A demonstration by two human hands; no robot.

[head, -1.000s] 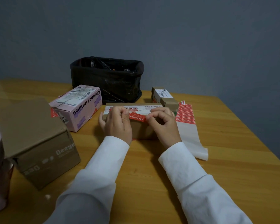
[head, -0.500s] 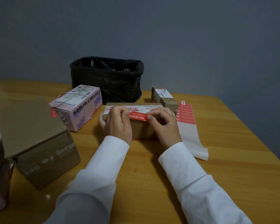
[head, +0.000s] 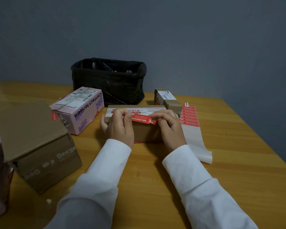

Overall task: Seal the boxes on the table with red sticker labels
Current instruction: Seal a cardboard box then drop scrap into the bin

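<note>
Sticker [head: 143, 119]: red, stretched along brown box [head: 145, 131] top front edge
Hands: left hand [head: 119, 128] and right hand [head: 169, 128] each pinch one end
Bench [head: 238, 162]: bare near right edge

**Room and furnishings**

Wall [head: 188, 38]: plain, matte blue-grey, unbroken across the rear. Worktop [head: 238, 171]: yellow-toned wood, visible grain and plank lines, its right edge running diagonally toward the viewer. Light: dim and even, soft shadows.
</note>
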